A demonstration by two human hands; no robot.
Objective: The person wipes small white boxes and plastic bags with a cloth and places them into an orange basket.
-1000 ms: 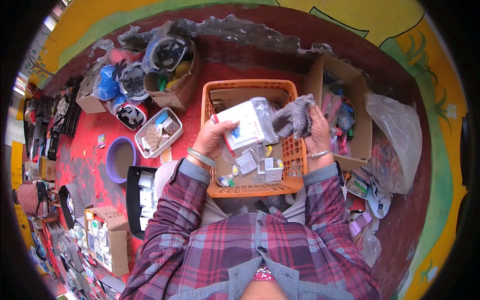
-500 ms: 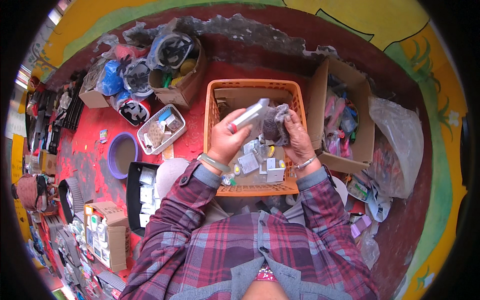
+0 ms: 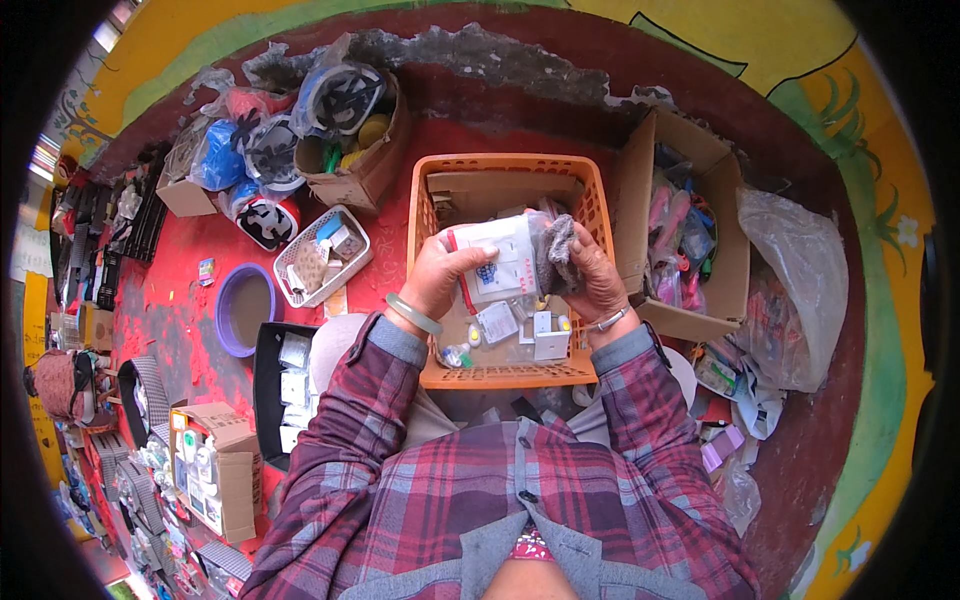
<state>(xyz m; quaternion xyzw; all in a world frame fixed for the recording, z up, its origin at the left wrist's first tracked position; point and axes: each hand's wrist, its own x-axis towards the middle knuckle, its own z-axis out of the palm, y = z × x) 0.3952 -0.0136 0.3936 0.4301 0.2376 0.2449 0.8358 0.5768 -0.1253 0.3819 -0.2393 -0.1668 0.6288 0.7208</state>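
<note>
Above an orange plastic basket (image 3: 510,377), my left hand (image 3: 437,280) grips a flat white packet (image 3: 502,258) with a red edge and a clear plastic part, thumb on its face. My right hand (image 3: 599,282) is closed on a crumpled dark grey cloth (image 3: 560,248), which touches or overlaps the packet's right end. Below them in the basket lie small white boxes (image 3: 551,345), a white packet (image 3: 496,322), small yellow-and-white items and a clear bag with green bits (image 3: 456,355). The packet hides the basket's middle.
Right of the basket stands a cardboard box (image 3: 716,168) of colourful items, beside a clear plastic bag (image 3: 800,290). To the left are a white basket (image 3: 352,262), a purple basin (image 3: 223,310), a black bin (image 3: 268,395) of white boxes, and a carton (image 3: 350,185) with bagged helmets.
The packet, seen nearly edge-on before, has turned its broad white face up toward me. My left hand has turned with it and its thumb now lies on top. The cloth stays in my right hand.
</note>
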